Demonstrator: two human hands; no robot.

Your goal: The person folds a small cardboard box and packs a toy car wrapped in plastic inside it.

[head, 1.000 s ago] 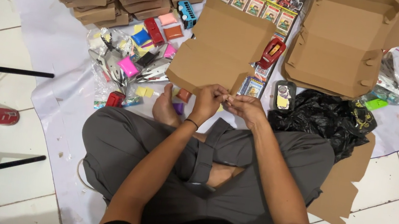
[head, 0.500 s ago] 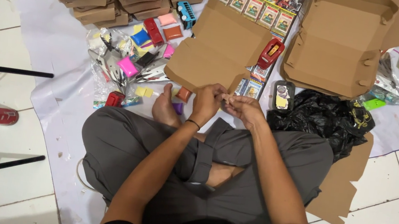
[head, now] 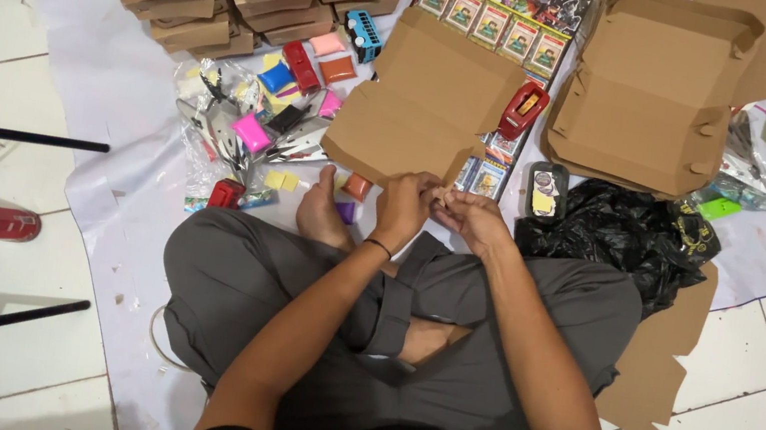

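Head view: left hand point(head: 402, 206) and right hand point(head: 469, 218) are held together above the crossed legs, fingers pinched on a small item that cannot be made out, at the near edge of the flat cardboard sheet point(head: 425, 100). Red tape dispenser point(head: 523, 111) rests on the sheet's far corner; open cardboard box point(head: 655, 89) lies to the right, small toys point(head: 260, 121) to the left. Step judged: fine fiddling at the fingertips; continued close two-handed pinching is called for
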